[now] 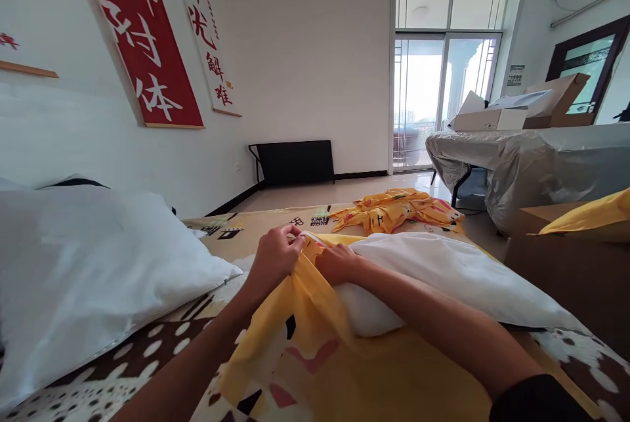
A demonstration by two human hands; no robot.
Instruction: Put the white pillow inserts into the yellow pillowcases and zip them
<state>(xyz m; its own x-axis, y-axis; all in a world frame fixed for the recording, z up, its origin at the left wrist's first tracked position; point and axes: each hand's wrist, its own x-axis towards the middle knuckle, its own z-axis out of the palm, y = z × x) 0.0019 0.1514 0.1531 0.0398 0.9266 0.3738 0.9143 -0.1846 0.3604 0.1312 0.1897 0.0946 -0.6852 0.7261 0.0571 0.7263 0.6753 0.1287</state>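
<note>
Two hands are closed on a yellow cover (354, 369): at its far edge, bunched cloth is pinched between the thumb and fingers of the left hand (279, 248), and cloth just beside it is gripped in the curled fingers of the right hand (337, 263). Whether a corner of the white pillow (443, 264) is also held there cannot be told. That pillow is laid against the right side of the yellow cover, touching it, and is crossed by the right forearm. Dark and pink shapes are printed on the cover. Beneath it, a patterned blanket (147, 356) is spread. To the left of the cover, well apart, a second pillow (103, 264) is seen. Beyond the cover, a heap of yellow cloth (398, 209) is piled. To its right, a cardboard box (566, 271) is topped by yellow fabric (595, 218). Farther beyond the cover, to the right, a tabletop (551, 153) is draped in plastic and loaded with open boxes (492, 119).
</note>
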